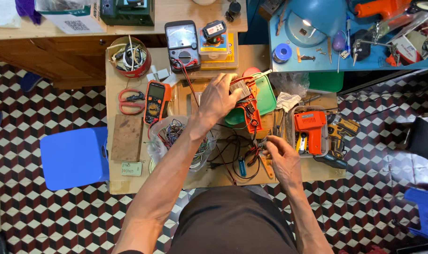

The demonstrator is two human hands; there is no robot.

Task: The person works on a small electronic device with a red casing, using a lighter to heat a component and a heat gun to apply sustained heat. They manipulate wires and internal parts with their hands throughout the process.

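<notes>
My left hand [219,98] reaches forward over the low wooden table [129,186] and grips an orange device with an exposed circuit board [247,106], which lies partly on a green plastic lid [267,96]. My right hand [280,156] is nearer to me, its fingers pinched on a small wire end [262,146] among tangled black and red leads [232,157]. A blue lighter [242,166] lies just left of that hand.
An orange multimeter [156,101], red scissors [129,101], an analogue meter [182,43], a red tin of wires [129,56], a clear bag of wires [174,136], an orange soldering gun in a tray [310,129] and a yellow drill [343,129] crowd the table. A blue stool [73,157] stands left.
</notes>
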